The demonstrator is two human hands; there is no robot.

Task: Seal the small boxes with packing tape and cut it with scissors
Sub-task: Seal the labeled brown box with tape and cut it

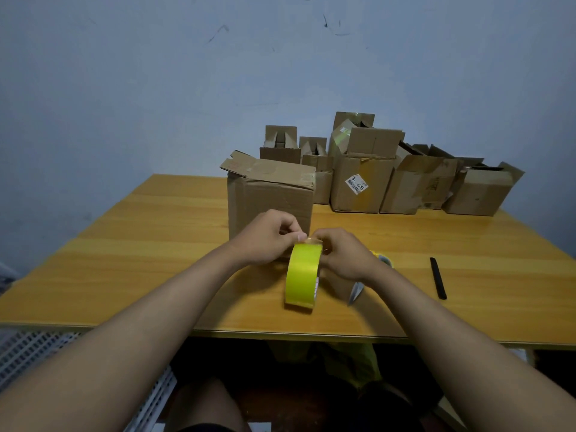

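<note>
Above the table (156,244), both hands hold the tape roll (303,275) on edge.

Two bare forearms reach in from the near edge, with no sleeves, watch, rings or bracelets visible. The left hand (268,236) and right hand (344,257) are ungloved, with short, plain fingernails. Below the table edge, bare knees show; at the very bottom a strip of dark clothing, perhaps shorts.
</note>
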